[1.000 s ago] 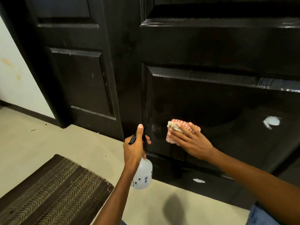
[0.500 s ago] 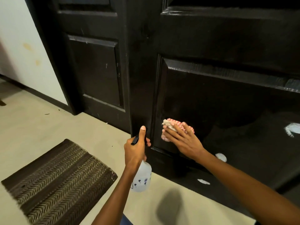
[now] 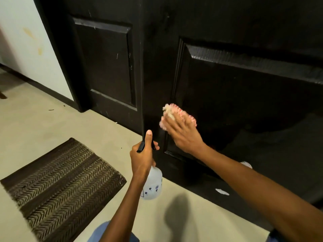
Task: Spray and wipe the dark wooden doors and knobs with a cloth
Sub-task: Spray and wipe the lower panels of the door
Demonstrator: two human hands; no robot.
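Gripping the spray bottle by its black head, my left hand curls round it, thumb up, bottle hanging below. Beyond it, my right hand presses flat fingers on the pink cloth, against the dark door panel's lower left corner.

I count two dark doors, one cloth, one spray bottle, one mat, and my two hands.

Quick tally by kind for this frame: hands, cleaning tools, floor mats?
Hands: 2, left hand and right hand
Cleaning tools: 2, spray bottle and cloth
Floor mats: 1, mat
Total: 5
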